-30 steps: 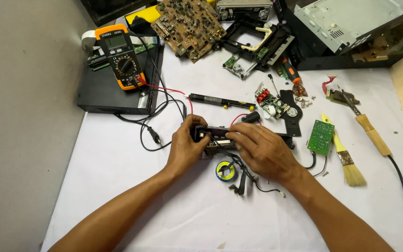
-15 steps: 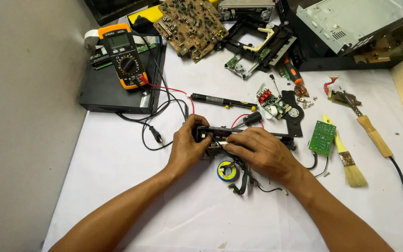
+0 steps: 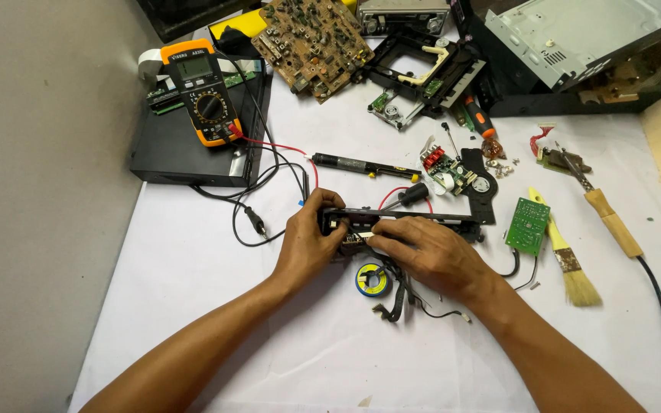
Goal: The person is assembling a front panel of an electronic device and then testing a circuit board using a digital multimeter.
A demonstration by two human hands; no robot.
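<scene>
A long black plastic panel (image 3: 422, 220) with a circuit part lies across the middle of the white cloth (image 3: 193, 306). My left hand (image 3: 309, 243) grips its left end, thumb and fingers wrapped around it. My right hand (image 3: 430, 252) lies over the panel's middle, with its fingertips pressed on a small part near the left end. Black wires (image 3: 403, 294) trail from under the panel toward me. A blue and yellow solder spool (image 3: 372, 280) sits just below both hands.
An orange multimeter (image 3: 202, 92) rests on a black box (image 3: 185, 149) at the left, with its leads running toward the panel. A brown circuit board (image 3: 315, 42), a metal chassis (image 3: 575, 38), a small green board (image 3: 528, 226), a brush (image 3: 568, 260), a soldering iron (image 3: 610, 218) and screwdrivers surround the hands.
Both hands stay on the panel. The fingers of my right hand have shifted slightly toward its left end.
</scene>
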